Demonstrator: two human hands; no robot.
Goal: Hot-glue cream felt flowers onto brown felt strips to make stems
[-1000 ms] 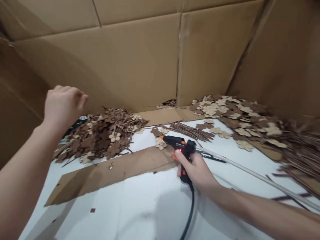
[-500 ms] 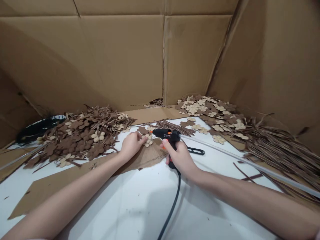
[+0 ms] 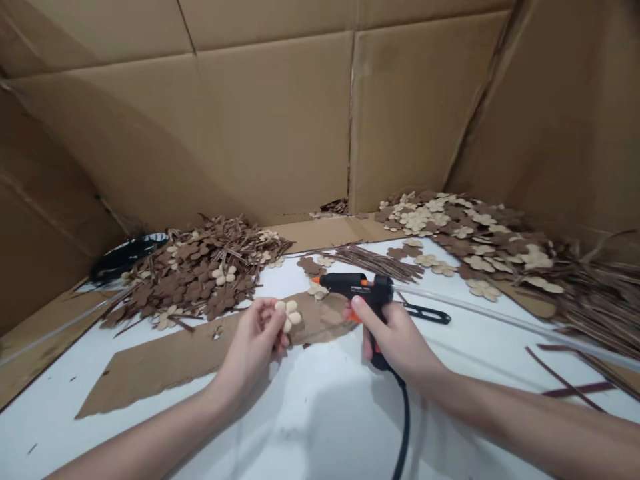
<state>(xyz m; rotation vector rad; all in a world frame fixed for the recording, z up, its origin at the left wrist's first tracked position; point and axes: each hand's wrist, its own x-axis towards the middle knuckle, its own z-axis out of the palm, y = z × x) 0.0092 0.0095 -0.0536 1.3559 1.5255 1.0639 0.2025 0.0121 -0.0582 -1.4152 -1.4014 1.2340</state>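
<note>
A cream five-petal flower cutout (image 3: pixel 289 317) is pinched between the thumb and fingers of my left hand (image 3: pixel 260 331). My right hand (image 3: pixel 395 337) is wrapped round the grip of a black glue gun (image 3: pixel 345 283) with an orange nozzle, which points left. A long clear glue stick (image 3: pixel 480 312) runs out of its back to the right. Another cream flower (image 3: pixel 319 289) lies just under the nozzle, with a brown flower (image 3: pixel 311 266) behind it. Below both hands is a torn strip of cardboard (image 3: pixel 165 363) on the white table.
Brown flowers and strips are heaped in a pile (image 3: pixel 195 273) at the left. More flowers (image 3: pixel 445 220) and a bundle of brown strips (image 3: pixel 600 300) lie at the right. Cardboard walls (image 3: pixel 270 127) enclose the back and sides. A black cord (image 3: pixel 403 427) hangs from the gun.
My left hand has drawn back towards me and now holds a cream flower apart from the gun's nozzle. The view has shifted left; my right hand still grips the glue gun.
</note>
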